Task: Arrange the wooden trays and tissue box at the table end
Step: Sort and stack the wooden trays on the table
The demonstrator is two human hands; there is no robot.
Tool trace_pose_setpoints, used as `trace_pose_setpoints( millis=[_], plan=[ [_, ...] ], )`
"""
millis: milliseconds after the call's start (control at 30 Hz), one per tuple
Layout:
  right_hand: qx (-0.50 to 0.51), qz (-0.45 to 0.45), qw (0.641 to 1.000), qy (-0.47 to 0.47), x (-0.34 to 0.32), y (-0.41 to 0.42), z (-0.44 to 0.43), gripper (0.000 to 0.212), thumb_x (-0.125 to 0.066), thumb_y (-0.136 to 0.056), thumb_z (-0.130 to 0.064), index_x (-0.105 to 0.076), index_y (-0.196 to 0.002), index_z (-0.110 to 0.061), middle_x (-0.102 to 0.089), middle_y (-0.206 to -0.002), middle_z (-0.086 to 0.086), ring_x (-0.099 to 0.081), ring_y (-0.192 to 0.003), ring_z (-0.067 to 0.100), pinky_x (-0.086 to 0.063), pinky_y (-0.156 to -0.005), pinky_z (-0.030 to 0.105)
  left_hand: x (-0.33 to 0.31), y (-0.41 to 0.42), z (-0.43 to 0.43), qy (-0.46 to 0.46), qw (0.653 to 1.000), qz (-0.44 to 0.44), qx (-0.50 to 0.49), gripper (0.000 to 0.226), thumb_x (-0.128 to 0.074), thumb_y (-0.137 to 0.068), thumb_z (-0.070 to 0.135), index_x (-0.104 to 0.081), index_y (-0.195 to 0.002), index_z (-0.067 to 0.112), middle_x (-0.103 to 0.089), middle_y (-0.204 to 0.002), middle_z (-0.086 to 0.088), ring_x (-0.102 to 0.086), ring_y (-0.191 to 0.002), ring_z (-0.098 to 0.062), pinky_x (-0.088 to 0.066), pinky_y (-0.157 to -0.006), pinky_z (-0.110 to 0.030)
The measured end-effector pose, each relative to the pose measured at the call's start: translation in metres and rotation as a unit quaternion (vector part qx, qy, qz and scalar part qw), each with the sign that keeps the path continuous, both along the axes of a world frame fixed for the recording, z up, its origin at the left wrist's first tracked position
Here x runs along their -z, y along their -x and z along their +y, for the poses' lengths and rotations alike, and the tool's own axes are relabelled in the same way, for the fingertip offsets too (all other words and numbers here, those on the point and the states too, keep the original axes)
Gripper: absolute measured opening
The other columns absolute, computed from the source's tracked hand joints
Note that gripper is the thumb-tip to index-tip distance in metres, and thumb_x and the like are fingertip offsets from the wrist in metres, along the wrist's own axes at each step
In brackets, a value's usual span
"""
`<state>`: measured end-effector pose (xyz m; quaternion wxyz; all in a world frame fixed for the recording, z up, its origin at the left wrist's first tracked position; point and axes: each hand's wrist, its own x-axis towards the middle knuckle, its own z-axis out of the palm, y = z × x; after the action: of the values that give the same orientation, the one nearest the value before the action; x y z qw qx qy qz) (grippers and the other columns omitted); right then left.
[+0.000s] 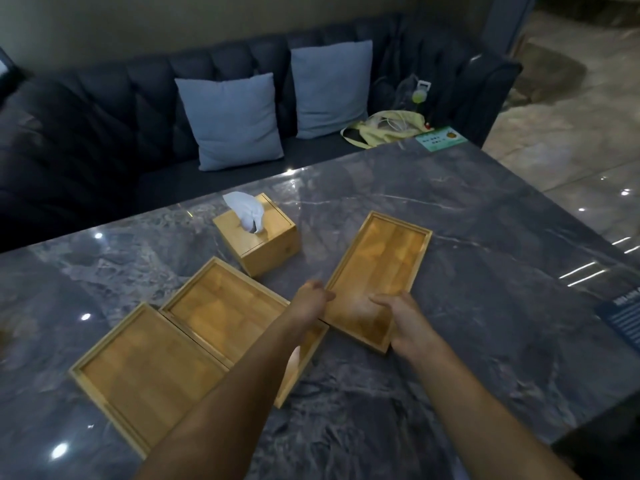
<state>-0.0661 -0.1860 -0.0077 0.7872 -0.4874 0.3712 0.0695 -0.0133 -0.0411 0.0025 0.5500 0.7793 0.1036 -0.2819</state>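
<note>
Three shallow wooden trays lie on the grey marble table [485, 306]. The right tray [384, 265] is angled away from me. My left hand [310, 301] grips its near left corner, and my right hand [405, 323] holds its near right edge, thumb inside the rim. The middle tray [221, 306] and the left tray [149, 372] lie side by side, touching; my left forearm crosses the middle one. A square wooden tissue box [266, 244] with a white tissue sticking up stands behind the trays.
A dark sofa [104, 116] with two light blue cushions [235, 123] runs along the table's far edge. A yellow bag [388, 128] lies on the seat, and a green card [440, 138] rests at the table's far corner. A dark sign [623, 320] sits at the right edge.
</note>
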Motion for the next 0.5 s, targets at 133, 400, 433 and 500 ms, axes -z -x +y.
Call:
trace_pose_setpoints(
  millis=[133,400,433,500],
  plan=[
    [0.050,0.032,0.998,-0.024,-0.010,-0.004,-0.008,0.029,-0.059,-0.080,-0.006,-0.054,-0.109,-0.007,-0.064,-0.098,0.017,-0.062,-0.077,0.028,-0.049,-0.055,0.035,-0.006,0.002,-0.002,0.004,0.999,0.033,-0.033,0.030,-0.048,-0.091,0.013,-0.053,-0.117,-0.001,-0.055,-0.116,-0.017,-0.052,-0.107,-0.030,-0.041,-0.088,-0.038],
    [0.035,0.100,0.994,0.008,-0.014,-0.006,-0.033,0.023,-0.053,-0.088,-0.012,-0.054,-0.109,-0.002,-0.059,-0.101,0.020,-0.057,-0.089,0.034,-0.047,-0.077,0.050,-0.023,0.006,-0.011,0.096,0.978,0.155,-0.099,0.028,-0.040,-0.091,0.013,-0.048,-0.065,0.012,-0.043,-0.057,-0.003,-0.038,-0.046,-0.014,-0.034,-0.043,-0.022],
    [0.048,0.100,0.993,0.045,-0.012,-0.007,-0.032,0.024,-0.053,-0.089,-0.008,-0.053,-0.110,0.003,-0.059,-0.103,0.022,-0.057,-0.091,0.035,-0.047,-0.079,0.051,-0.026,0.009,-0.013,0.117,0.971,0.188,-0.088,0.024,-0.042,-0.091,0.015,-0.048,-0.068,0.012,-0.043,-0.057,-0.003,-0.039,-0.047,-0.014,-0.035,-0.046,-0.024],
    [0.080,0.096,0.981,0.147,-0.007,-0.009,-0.024,0.026,-0.051,-0.090,-0.005,-0.052,-0.111,0.012,-0.058,-0.109,0.025,-0.057,-0.097,0.036,-0.048,-0.081,0.046,-0.029,0.015,-0.018,0.121,0.968,0.212,-0.057,0.015,-0.046,-0.091,0.019,-0.048,-0.078,0.011,-0.043,-0.061,-0.003,-0.040,-0.051,-0.013,-0.034,-0.050,-0.025]
  ],
)
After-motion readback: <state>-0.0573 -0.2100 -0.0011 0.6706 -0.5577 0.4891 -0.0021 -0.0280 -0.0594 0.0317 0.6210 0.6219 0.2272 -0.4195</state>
